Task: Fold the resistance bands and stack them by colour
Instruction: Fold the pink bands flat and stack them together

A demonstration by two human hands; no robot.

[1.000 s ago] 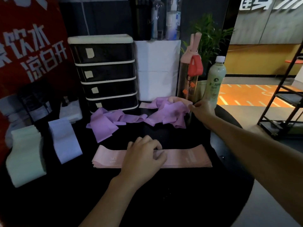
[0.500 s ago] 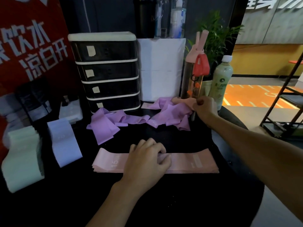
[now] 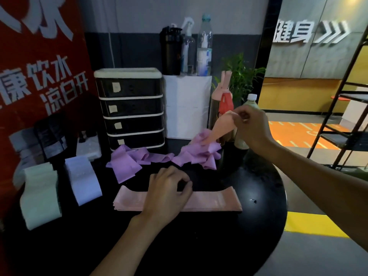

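Right hand [image 3: 252,126] pinches pink band [image 3: 223,127] aloft; left hand [image 3: 165,193], fingers loose, rests on stack [image 3: 219,202].

1 pink band [image 3: 223,126] hangs over purple bands [image 3: 191,156]; pink stack [image 3: 215,202] flat.

Single view, head-worn wide-angle camera. Looks forward and steeply down over a round black table [image 3: 199,246] from its near edge, at arm's reach. Forearms enter from the lower and right edges; left hand [image 3: 167,194] at centre, right hand [image 3: 253,126] upper right. Drawer unit [image 3: 131,108] and wall fill the upper frame, farther off.
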